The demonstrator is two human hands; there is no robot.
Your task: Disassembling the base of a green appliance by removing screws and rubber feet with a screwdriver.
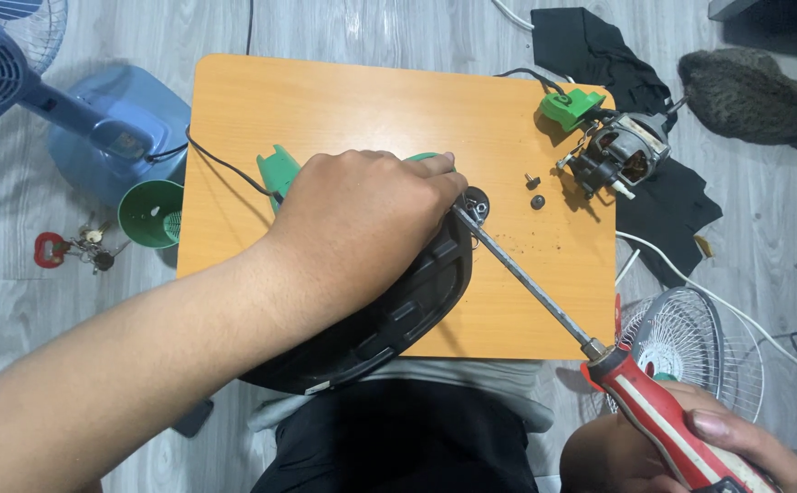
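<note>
Head view: left hand presses down, bracing the black fan base on the worktop, while right hand grips the red-handled screwdriver, its tip at a screw recess.

orange table, red-and-white striped screwdriver, black base

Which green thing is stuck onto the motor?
The green plastic cap at the board's far right corner; it sits against the motor. The green funnel stands alone on the floor.

Left hand reaches forward palm-down, fingers curled; right hand low, grip closed, knuckles up.
</note>
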